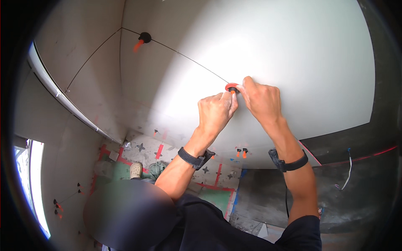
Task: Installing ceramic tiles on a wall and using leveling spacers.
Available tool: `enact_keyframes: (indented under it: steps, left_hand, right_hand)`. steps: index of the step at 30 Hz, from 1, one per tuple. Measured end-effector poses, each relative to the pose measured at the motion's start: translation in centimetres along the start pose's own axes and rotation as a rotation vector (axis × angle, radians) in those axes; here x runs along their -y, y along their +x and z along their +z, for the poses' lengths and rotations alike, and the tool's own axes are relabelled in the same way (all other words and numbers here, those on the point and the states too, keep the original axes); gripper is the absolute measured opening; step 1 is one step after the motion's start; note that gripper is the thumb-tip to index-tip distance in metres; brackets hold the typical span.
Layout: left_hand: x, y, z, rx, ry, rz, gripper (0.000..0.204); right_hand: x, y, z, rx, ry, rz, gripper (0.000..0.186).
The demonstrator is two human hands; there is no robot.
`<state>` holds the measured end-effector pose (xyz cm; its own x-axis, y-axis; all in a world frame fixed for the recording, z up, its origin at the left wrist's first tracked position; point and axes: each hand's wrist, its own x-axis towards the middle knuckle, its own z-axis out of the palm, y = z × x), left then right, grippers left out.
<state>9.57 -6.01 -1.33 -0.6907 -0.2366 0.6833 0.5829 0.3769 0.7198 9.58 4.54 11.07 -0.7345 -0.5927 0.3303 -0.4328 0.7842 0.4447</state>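
Observation:
Both my hands are raised to a large white wall tile (318,54), at the lower right end of a thin dark seam. Between them a tile leveling clip with a red round cap (230,86) sits against the tile. My left hand (214,109) is closed, thumb and fingers pinching its small orange end from below. The fingers of my right hand (264,100) are bent in, with thumb and forefinger at the cap's right edge. Farther up the same seam, a black leveling clip (145,38) with an orange handle sits near the corner.
Several black and orange clips (242,152) are on the lower wall, and others (57,206) are on the left wall. Red tape (159,151) crosses the grey floor. A dark wall section (347,144) borders the tile, with a white cable (347,175) hanging there. A bright opening (35,180) is at left.

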Motion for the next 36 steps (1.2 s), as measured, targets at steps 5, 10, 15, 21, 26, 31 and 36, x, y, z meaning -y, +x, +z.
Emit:
enact_keyframes:
  steps: [5,10,15,21,26,31,36]
  left_hand:
    - [-0.6,0.0,0.4,-0.022,-0.016,-0.031,0.040]
    - [-0.1,-0.2,1.1,-0.015,-0.032,-0.088,0.042]
    - [0.0,-0.1,1.1,-0.025,-0.127,-0.160,0.043]
    - [-1.6,0.0,1.5,-0.040,-0.186,-0.104,0.040]
    - [-0.8,-0.2,-0.4,0.033,-0.014,-0.100,0.042]
    - [-1.7,0.0,-5.1,0.314,0.058,-0.090,0.039]
    - [-6.0,-4.5,-7.5,0.491,-0.784,-0.333,0.058]
  right_hand:
    - [0.0,-1.5,0.8,-0.091,0.051,0.127,0.029]
    - [0.5,-2.2,3.0,-0.219,0.175,0.230,0.030]
    - [1.2,-2.8,4.8,-0.344,0.278,0.333,0.026]
    - [1.4,-4.2,5.5,-0.503,0.229,0.421,0.030]
    - [1.2,-4.0,3.6,-0.340,0.161,0.260,0.028]
    - [-0.5,-5.1,-2.1,-0.350,0.090,0.219,0.023]
    - [7.1,-9.7,-2.8,-0.320,1.592,0.556,0.013]
